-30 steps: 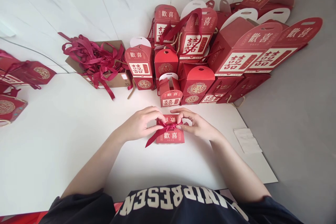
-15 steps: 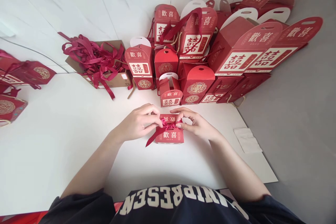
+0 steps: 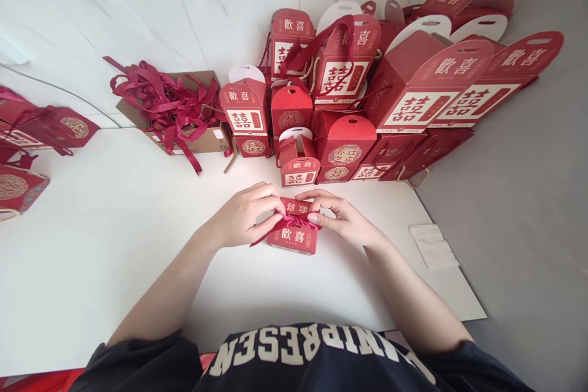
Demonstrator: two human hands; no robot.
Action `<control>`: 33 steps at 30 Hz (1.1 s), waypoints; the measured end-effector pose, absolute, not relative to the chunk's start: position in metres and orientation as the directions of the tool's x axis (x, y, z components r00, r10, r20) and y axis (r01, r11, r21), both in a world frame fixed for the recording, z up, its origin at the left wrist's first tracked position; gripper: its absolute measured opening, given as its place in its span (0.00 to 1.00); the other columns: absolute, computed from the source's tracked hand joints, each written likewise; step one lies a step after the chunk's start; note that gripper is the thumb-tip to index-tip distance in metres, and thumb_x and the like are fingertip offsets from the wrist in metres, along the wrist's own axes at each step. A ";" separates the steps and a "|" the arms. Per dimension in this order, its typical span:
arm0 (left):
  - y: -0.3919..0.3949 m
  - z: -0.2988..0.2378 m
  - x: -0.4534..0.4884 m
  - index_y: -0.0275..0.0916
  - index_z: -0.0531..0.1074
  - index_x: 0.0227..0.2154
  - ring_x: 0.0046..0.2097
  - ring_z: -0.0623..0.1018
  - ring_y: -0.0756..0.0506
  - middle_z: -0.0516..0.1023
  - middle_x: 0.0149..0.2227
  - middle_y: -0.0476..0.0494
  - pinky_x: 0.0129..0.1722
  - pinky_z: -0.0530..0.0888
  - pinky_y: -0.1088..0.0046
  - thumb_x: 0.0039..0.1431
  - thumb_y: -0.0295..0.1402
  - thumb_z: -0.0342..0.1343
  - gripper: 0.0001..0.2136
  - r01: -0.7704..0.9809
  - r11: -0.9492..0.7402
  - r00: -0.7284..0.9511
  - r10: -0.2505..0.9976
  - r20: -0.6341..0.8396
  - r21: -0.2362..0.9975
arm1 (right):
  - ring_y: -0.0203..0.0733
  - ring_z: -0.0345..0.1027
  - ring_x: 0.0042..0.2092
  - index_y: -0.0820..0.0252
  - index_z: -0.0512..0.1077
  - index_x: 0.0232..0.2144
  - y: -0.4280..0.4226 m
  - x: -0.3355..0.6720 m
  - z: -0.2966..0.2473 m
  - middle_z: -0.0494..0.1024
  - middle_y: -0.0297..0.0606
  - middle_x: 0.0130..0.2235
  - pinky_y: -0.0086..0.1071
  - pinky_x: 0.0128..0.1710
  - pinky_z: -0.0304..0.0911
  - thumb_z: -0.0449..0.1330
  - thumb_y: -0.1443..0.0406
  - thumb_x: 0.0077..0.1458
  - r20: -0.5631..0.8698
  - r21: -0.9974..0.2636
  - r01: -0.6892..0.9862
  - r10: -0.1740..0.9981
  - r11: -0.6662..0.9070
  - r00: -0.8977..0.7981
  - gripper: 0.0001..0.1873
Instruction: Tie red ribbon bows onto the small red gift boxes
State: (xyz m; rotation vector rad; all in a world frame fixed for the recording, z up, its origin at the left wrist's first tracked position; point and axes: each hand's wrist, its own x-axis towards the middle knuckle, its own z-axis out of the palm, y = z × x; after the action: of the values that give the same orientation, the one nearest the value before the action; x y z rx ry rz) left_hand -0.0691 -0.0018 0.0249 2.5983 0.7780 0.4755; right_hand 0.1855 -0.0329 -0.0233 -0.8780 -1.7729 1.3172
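Observation:
A small red gift box (image 3: 293, 237) with white "歡喜" characters lies on the white tabletop, tilted slightly. A dark red satin ribbon (image 3: 294, 221) crosses its top, gathered into a knot at the middle, with one tail trailing to the lower left. My left hand (image 3: 245, 214) presses in from the left, its fingertips pinching the ribbon at the box's edge. My right hand (image 3: 335, 214) comes in from the right, with thumb and fingers closed on the ribbon near the knot. The knot's centre is partly hidden by my fingers.
Several red gift boxes and bags (image 3: 344, 147) are stacked against the wall beyond my hands. To their left, a cardboard carton (image 3: 197, 144) holds a tangle of red ribbons. More red bags (image 3: 50, 128) lie at far left. A white paper sheet (image 3: 433, 246) sits at the table's right edge.
The box has shifted slightly left and turned a little. The ribbon now sits lower across it, and its tail has swung up to the left. Both hands remain on the ribbon.

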 end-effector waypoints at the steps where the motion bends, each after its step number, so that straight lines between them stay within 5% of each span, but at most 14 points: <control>1: -0.003 0.025 -0.067 0.37 0.72 0.34 0.39 0.70 0.47 0.70 0.36 0.45 0.40 0.68 0.70 0.65 0.30 0.50 0.06 0.451 -0.750 0.783 0.593 0.189 0.483 | 0.46 0.66 0.56 0.57 0.73 0.32 -0.033 0.185 -0.024 0.70 0.39 0.56 0.42 0.57 0.60 0.58 0.59 0.64 0.164 -0.969 0.081 0.856 0.232 -0.491 0.10; 5: -0.005 0.020 -0.061 0.37 0.67 0.27 0.37 0.69 0.48 0.67 0.32 0.48 0.38 0.67 0.72 0.66 0.32 0.49 0.11 0.470 -0.636 0.745 0.658 0.112 0.612 | 0.45 0.66 0.55 0.58 0.72 0.29 -0.033 0.183 -0.025 0.69 0.39 0.57 0.41 0.56 0.61 0.56 0.58 0.65 0.136 -0.982 0.043 0.851 0.183 -0.507 0.14; 9: 0.001 0.008 -0.059 0.37 0.70 0.27 0.35 0.70 0.49 0.66 0.31 0.50 0.37 0.68 0.72 0.58 0.40 0.60 0.12 0.465 -0.510 0.706 0.707 0.046 0.724 | 0.44 0.68 0.53 0.58 0.73 0.30 -0.032 0.182 -0.030 0.69 0.40 0.57 0.41 0.53 0.62 0.54 0.55 0.66 0.097 -0.992 0.023 0.855 0.127 -0.509 0.17; 14: 0.008 0.001 -0.060 0.37 0.75 0.28 0.34 0.70 0.48 0.65 0.30 0.51 0.36 0.68 0.73 0.48 0.43 0.67 0.14 0.460 -0.426 0.691 0.723 -0.012 0.779 | 0.47 0.65 0.56 0.59 0.73 0.26 -0.027 0.181 -0.040 0.69 0.41 0.56 0.43 0.59 0.57 0.57 0.54 0.64 0.120 -0.991 -0.013 0.860 0.131 -0.496 0.19; 21: 0.014 -0.009 -0.062 0.36 0.65 0.20 0.31 0.67 0.51 0.63 0.29 0.52 0.34 0.66 0.74 0.44 0.43 0.70 0.20 0.372 -0.344 0.677 0.736 0.002 0.862 | 0.48 0.63 0.58 0.60 0.71 0.24 -0.022 0.180 -0.055 0.68 0.41 0.57 0.41 0.58 0.57 0.57 0.53 0.63 0.096 -0.989 -0.144 0.882 0.032 -0.462 0.21; 28: 0.014 0.000 -0.070 0.35 0.65 0.18 0.27 0.64 0.53 0.63 0.25 0.52 0.26 0.63 0.76 0.48 0.41 0.68 0.19 0.362 -0.317 0.695 0.719 -0.027 0.877 | 0.42 0.67 0.50 0.56 0.69 0.45 -0.023 0.188 -0.044 0.71 0.41 0.51 0.36 0.51 0.62 0.55 0.53 0.64 0.060 -0.998 -0.040 0.880 0.047 -0.472 0.15; 33: 0.013 0.011 -0.079 0.34 0.73 0.24 0.20 0.64 0.54 0.67 0.18 0.51 0.20 0.60 0.78 0.56 0.42 0.61 0.15 0.426 -0.127 0.752 0.600 -0.273 0.896 | 0.39 0.64 0.40 0.58 0.67 0.38 -0.023 0.203 -0.036 0.70 0.36 0.38 0.33 0.43 0.60 0.54 0.53 0.65 0.075 -0.971 0.173 0.901 0.163 -0.427 0.14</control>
State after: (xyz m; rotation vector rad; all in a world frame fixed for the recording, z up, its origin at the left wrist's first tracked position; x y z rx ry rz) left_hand -0.0794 0.0133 0.0112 1.7565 0.8086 0.1815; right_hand 0.2034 -0.0226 -0.0358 -1.0286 -1.7391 1.3156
